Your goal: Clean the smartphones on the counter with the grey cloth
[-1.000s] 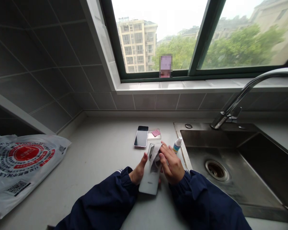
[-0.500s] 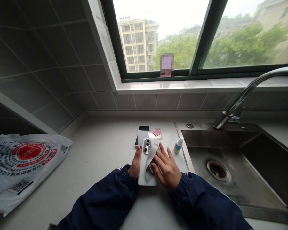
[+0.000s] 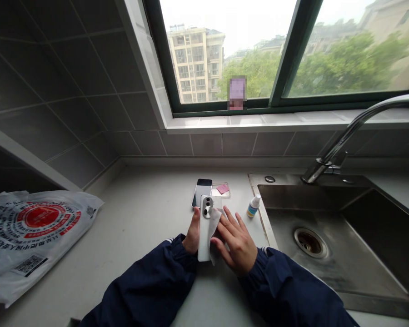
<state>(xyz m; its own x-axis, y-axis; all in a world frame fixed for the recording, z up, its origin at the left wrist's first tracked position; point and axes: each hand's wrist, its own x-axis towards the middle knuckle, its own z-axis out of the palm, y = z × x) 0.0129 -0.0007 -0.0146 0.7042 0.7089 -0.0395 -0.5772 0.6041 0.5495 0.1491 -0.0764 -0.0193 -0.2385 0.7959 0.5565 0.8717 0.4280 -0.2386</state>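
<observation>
Beside the white phone, the left hand grips its edge; over its back the right hand, nearly flat, presses a cloth (wiping seems unfinished).

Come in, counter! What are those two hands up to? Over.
Left hand holding white phone, camera side up. Right hand on light cloth against its back. Second phone and small bottle nearby; nothing seen blocking the hands.

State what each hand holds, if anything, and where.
Left hand holds the white phone by its left edge; right hand covers the pale cloth at its right side, grip unclear.
</observation>
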